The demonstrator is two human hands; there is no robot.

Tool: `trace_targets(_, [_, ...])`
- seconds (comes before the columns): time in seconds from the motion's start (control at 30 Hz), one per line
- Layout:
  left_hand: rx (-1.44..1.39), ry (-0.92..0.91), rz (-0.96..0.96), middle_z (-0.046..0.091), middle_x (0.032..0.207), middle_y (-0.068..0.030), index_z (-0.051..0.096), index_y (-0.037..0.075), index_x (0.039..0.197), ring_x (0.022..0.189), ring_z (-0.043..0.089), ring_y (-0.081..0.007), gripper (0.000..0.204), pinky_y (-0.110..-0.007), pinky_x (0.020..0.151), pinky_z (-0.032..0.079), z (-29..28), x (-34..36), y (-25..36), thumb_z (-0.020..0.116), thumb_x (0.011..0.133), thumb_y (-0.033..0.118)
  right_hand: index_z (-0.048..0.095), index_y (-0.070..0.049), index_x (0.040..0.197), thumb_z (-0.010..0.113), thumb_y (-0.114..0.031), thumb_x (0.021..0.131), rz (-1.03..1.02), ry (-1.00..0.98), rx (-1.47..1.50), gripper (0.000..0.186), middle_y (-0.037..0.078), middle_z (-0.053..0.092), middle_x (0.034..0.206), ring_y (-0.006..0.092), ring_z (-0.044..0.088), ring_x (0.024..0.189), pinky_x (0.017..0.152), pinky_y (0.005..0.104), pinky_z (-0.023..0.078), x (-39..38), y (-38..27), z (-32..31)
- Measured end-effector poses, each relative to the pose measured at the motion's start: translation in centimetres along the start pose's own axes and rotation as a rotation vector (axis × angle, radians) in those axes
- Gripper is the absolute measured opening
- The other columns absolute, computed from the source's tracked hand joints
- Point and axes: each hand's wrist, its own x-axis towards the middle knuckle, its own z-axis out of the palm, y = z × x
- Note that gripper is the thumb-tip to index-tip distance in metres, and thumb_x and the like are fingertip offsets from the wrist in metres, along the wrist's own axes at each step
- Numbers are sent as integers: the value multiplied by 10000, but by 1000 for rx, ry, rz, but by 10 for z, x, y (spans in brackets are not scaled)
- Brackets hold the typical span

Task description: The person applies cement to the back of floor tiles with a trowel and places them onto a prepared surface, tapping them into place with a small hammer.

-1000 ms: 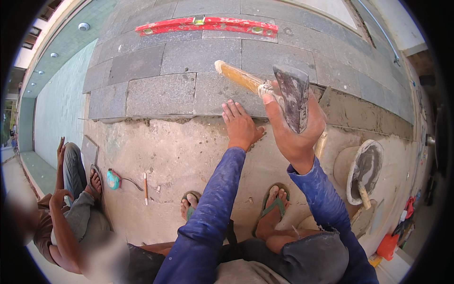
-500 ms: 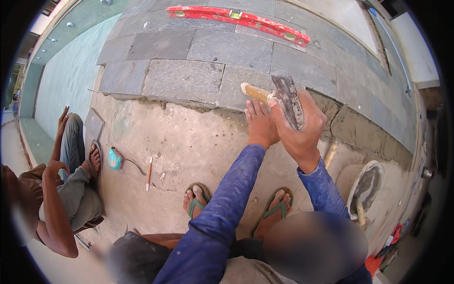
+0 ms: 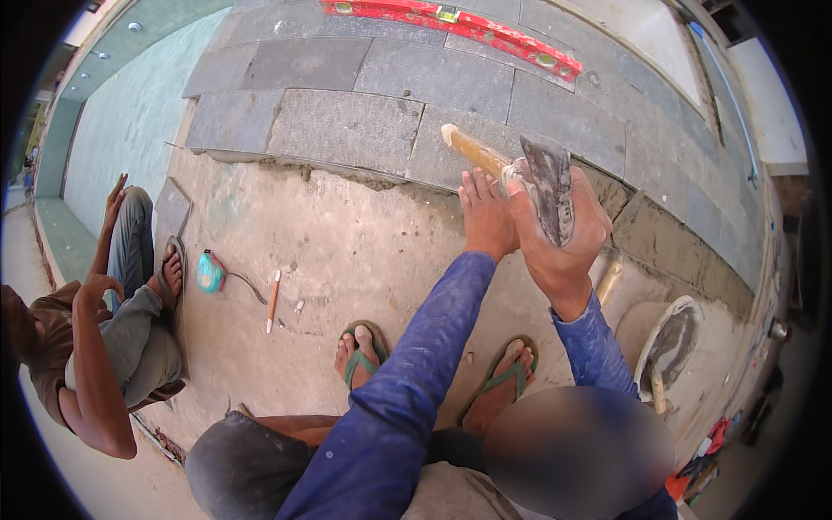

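My right hand (image 3: pixel 568 238) is wrapped around the mortar-caked blade of a trowel (image 3: pixel 548 173). Its wooden handle points away to the left, above a grey stone tile (image 3: pixel 446 147). Whether the handle's end touches the tile, I cannot tell. Beside it my left hand (image 3: pixel 488 217) lies with fingers stretched out at the tile's near edge, close against the right hand. A strip of wet mortar (image 3: pixel 680 238) runs on to the right along the row of tiles.
A red spirit level (image 3: pixel 468 33) rests on the far tiles. To my right stands a bucket (image 3: pixel 676 342) with mortar and a stick. A teal tape measure (image 3: pixel 210 272) and a brown pencil (image 3: pixel 273 302) lie on the concrete floor. Someone sits at far left (image 3: pixel 130 338), near a loose tile (image 3: pixel 172 208).
The trowel's handle has tipped up and its blade stands steeper in my right hand. The view has shifted slightly. My left hand stays at the tile's edge.
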Motion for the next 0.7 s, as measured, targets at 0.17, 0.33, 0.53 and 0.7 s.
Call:
trace_targets(0.17, [214, -51, 3, 206, 1568, -346, 327, -53, 1493, 1483, 61, -532, 795, -594, 1195, 87, 8, 3, -11, 553, 892, 416, 647, 63, 986, 760, -30, 805, -41, -37, -60, 233, 132, 631, 805, 180, 599, 670, 620, 314, 476, -1, 9, -3])
trace_targets(0.33, [601, -130, -54, 217, 1564, -345, 332, -29, 1499, 1480, 71, -536, 778, -604, 1190, 92, 11, -1, 24, 541, 903, 425, 667, 54, 971, 760, -31, 803, -32, -35, -85, 210, 121, 640, 798, 182, 607, 664, 625, 311, 484, -4, 14, -8])
trace_targets(0.53, [767, -80, -12, 263, 1555, -322, 379, -43, 1472, 1490, 100, -495, 750, -562, 1201, 132, -5, -9, 39, 594, 893, 381, 692, 34, 1012, 755, -50, 825, -7, -40, -159, 214, 98, 686, 821, 146, 647, 703, 652, 288, 503, 0, 15, -14])
trace_targets(0.7, [1055, -246, -21, 529, 1425, -209, 604, -68, 1241, 1347, 464, -399, 488, -477, 1121, 369, -59, 11, 50, 652, 843, 210, 708, 12, 1029, 771, -97, 851, 42, 138, -256, 218, 52, 691, 811, 89, 623, 716, 653, 256, 498, 6, 19, -59])
